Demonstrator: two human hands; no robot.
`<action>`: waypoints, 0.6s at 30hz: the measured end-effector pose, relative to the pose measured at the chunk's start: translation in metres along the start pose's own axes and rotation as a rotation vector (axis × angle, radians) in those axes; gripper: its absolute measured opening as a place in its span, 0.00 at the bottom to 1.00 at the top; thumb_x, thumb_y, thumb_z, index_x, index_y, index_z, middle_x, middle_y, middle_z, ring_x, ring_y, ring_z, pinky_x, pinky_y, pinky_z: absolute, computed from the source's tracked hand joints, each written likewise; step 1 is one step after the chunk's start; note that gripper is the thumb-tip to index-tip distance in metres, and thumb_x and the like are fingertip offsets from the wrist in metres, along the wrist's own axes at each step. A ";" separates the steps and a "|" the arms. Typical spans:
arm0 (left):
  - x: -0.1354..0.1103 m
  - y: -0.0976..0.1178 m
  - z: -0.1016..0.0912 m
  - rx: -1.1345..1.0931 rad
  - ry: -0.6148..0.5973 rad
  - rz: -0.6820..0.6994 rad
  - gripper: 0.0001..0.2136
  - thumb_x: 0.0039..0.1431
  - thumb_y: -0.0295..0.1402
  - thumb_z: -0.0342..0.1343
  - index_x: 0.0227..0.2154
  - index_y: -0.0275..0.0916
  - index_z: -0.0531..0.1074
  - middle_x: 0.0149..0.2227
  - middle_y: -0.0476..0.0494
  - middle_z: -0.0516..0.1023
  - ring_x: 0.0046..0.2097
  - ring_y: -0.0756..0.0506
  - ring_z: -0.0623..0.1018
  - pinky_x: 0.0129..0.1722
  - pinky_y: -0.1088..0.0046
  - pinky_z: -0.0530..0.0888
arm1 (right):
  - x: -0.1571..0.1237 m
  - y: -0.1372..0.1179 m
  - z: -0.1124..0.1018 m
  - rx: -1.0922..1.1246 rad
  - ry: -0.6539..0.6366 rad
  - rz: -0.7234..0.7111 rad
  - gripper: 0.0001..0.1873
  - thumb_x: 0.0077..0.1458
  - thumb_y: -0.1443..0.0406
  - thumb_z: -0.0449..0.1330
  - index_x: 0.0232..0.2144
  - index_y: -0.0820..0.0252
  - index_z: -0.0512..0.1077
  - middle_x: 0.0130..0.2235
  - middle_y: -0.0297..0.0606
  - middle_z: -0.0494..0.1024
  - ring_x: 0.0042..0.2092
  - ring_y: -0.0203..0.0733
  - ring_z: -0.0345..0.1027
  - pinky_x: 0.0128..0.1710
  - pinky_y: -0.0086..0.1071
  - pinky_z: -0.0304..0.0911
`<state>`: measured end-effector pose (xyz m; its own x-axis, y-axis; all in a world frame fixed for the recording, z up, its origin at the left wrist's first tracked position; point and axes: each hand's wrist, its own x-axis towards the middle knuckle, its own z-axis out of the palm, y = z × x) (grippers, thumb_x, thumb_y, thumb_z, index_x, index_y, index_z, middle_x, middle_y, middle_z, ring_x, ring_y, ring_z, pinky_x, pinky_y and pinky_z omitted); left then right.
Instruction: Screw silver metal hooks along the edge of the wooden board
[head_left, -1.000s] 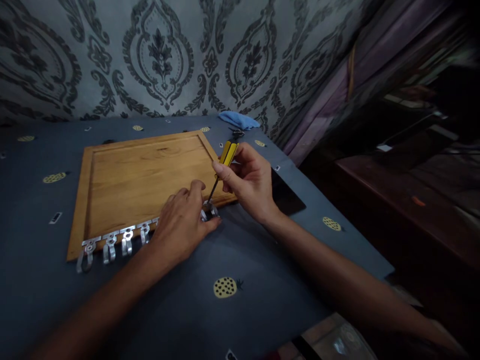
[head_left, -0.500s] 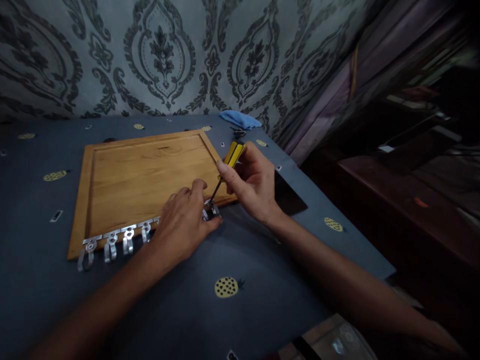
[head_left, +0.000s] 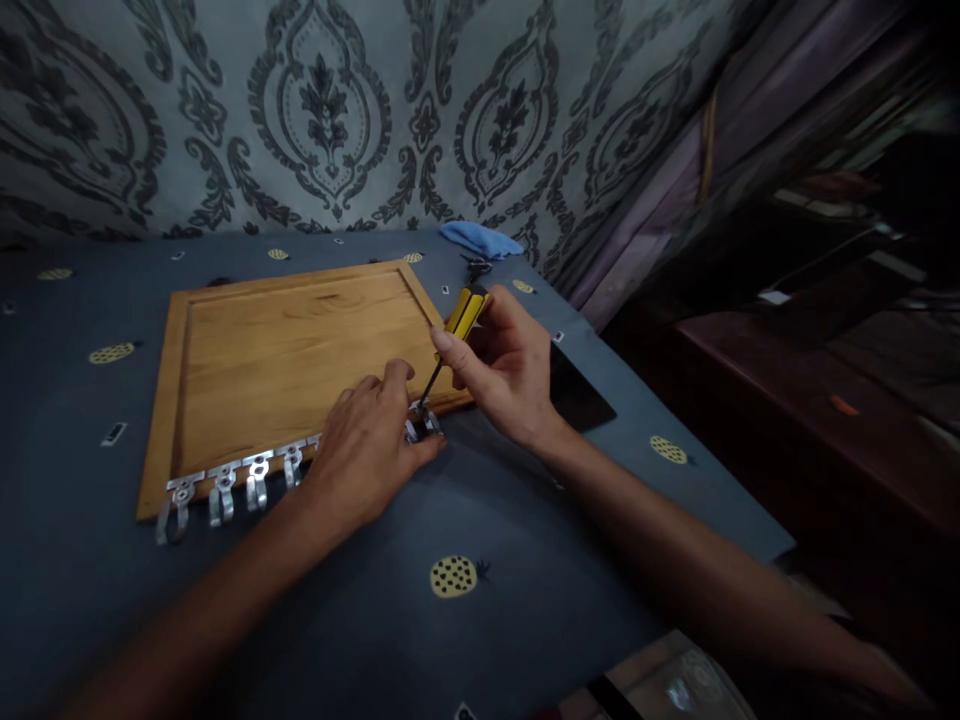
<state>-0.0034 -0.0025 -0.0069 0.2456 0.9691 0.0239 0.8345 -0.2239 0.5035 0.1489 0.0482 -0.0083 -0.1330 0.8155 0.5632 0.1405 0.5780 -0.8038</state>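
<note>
A wooden board (head_left: 292, 345) with a raised frame lies flat on the table. Along its near edge runs a metal hook rail (head_left: 257, 468) with several hooks. My left hand (head_left: 366, 445) is laid over the right part of the rail, thumb by the end hook, holding it against the board and hiding its middle. Between the thumb and fingers of my right hand (head_left: 514, 375) is a yellow and black screwdriver (head_left: 463, 316). It slants down to the left, its tip at the rail's right end. Whether a screw sits under the tip cannot be made out.
Blue-grey cloth with pineapple prints covers the table (head_left: 540, 580). A blue cloth (head_left: 481, 240) and a small dark object (head_left: 477, 268) lie at the back. A black flat object (head_left: 581, 390) is right of the board. Patterned wall (head_left: 322, 110) rises behind; dark red furniture (head_left: 810, 400) stands right.
My right hand and the screwdriver handle have shifted very slightly, the tip staying at the rail's right end. My left hand keeps its place on the rail.
</note>
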 end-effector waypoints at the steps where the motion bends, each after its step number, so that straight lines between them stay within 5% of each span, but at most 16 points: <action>1: 0.000 0.000 0.000 -0.003 -0.001 0.001 0.25 0.57 0.36 0.64 0.54 0.37 0.61 0.44 0.38 0.78 0.49 0.34 0.77 0.49 0.54 0.73 | 0.000 -0.001 0.000 0.004 -0.015 -0.009 0.22 0.56 0.52 0.69 0.29 0.54 0.61 0.28 0.28 0.62 0.25 0.33 0.57 0.20 0.29 0.57; 11: 0.000 -0.003 0.002 0.025 0.007 0.034 0.18 0.59 0.36 0.61 0.47 0.38 0.62 0.42 0.39 0.77 0.46 0.34 0.77 0.45 0.55 0.73 | -0.003 -0.012 -0.004 -0.131 -0.196 -0.146 0.15 0.59 0.57 0.66 0.29 0.57 0.66 0.27 0.30 0.66 0.28 0.34 0.60 0.28 0.31 0.59; 18: 0.001 -0.002 0.000 0.009 -0.031 -0.007 0.24 0.58 0.37 0.63 0.52 0.37 0.59 0.45 0.38 0.76 0.48 0.34 0.77 0.48 0.55 0.72 | 0.011 -0.015 -0.013 0.114 -0.318 0.071 0.18 0.57 0.50 0.67 0.34 0.60 0.74 0.30 0.32 0.72 0.27 0.31 0.64 0.26 0.27 0.63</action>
<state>-0.0046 -0.0016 -0.0078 0.2548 0.9670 -0.0061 0.8405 -0.2183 0.4959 0.1582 0.0491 0.0122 -0.4283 0.7940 0.4313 0.0523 0.4983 -0.8654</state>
